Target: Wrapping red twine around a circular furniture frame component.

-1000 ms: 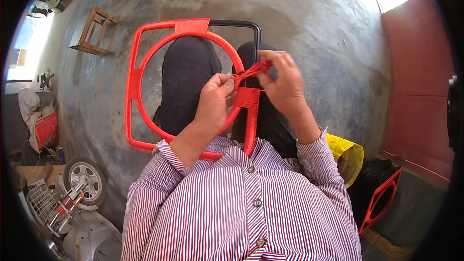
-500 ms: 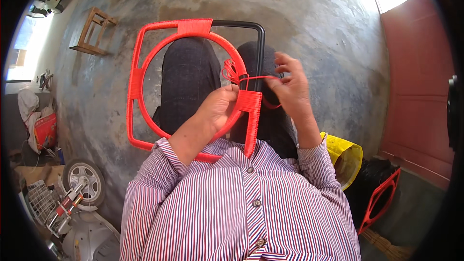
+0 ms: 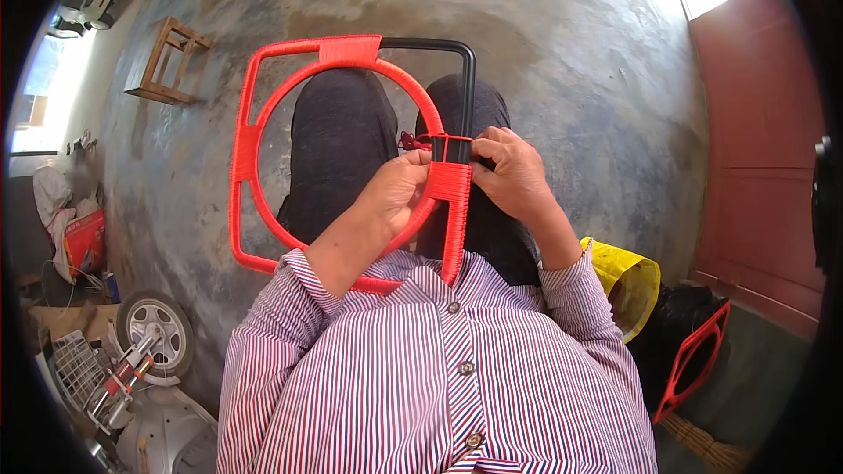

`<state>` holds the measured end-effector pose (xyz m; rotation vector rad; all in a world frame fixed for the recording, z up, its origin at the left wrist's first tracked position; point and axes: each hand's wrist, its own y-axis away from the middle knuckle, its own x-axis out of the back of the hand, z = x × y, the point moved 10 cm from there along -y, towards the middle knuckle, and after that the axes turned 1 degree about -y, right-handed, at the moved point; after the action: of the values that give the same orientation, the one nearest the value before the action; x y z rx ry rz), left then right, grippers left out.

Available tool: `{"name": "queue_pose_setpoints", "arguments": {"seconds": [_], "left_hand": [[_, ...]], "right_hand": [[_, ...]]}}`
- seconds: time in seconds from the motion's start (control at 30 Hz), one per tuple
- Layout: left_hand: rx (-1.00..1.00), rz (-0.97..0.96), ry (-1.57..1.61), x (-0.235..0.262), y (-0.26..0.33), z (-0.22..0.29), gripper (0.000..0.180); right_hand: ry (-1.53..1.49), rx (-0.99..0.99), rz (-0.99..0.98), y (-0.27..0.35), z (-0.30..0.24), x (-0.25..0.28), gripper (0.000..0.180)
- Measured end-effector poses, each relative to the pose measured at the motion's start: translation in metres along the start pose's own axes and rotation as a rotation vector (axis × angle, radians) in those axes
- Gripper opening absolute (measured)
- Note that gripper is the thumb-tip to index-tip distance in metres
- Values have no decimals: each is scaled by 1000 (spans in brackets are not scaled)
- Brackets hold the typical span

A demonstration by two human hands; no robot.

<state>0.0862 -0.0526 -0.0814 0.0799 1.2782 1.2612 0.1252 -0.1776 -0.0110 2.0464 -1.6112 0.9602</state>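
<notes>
Across my thighs lies a rounded-square frame [image 3: 237,202] with an inner ring, mostly wound in red cord. Its far right corner shows bare black tube [image 3: 468,79]. My left hand [image 3: 397,189] is closed on the right side of the ring, just beside a tightly wound red band [image 3: 449,182]. Above that band, a strand of red cord [image 3: 452,137] spans the ring and the outer bar. My right hand [image 3: 511,171] pinches at the outer bar where this strand runs to the fingertips, which are partly hidden. A small bundle of red cord [image 3: 411,141] hangs inside the ring.
A wooden stool frame [image 3: 167,61] lies at the far left on the concrete floor. A scooter [image 3: 158,342] with its front wheel stands near left. To my right are a yellow container [image 3: 628,281], another red-wrapped frame [image 3: 689,369] and a red door [image 3: 760,167].
My right hand has come down and left from above the bar to its outer side, and the loose strand is now drawn across. The cord bundle sits lower. My left hand keeps its place.
</notes>
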Motion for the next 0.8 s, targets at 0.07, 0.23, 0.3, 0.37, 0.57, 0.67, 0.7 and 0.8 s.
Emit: {"name": "queue_pose_setpoints", "arguments": {"seconds": [0.07,0.23,0.3,0.37,0.57,0.67,0.7,0.8], "left_hand": [[-9,10,10,0,1,1,14],[-86,77,-21,5,2,9,19],[-145,120,-53,9,4,13,24],[-198,140,-76,11,7,18,29],[-291,206,-169,14,8,23,37],[-299,54,-134,6,1,23,38],[-268,34,-113,3,1,21,38],[-215,3,-76,-3,4,18,36]], "right_hand": [[140,18,75,1,-6,4,11],[382,56,147,1,-20,14,13],[477,42,144,1,-25,19,16],[564,18,136,0,-29,24,19],[608,-85,106,-2,-20,28,32],[608,-105,64,-3,-19,26,35],[604,-110,65,-3,-18,26,35],[590,-122,69,-3,-17,27,36]]}}
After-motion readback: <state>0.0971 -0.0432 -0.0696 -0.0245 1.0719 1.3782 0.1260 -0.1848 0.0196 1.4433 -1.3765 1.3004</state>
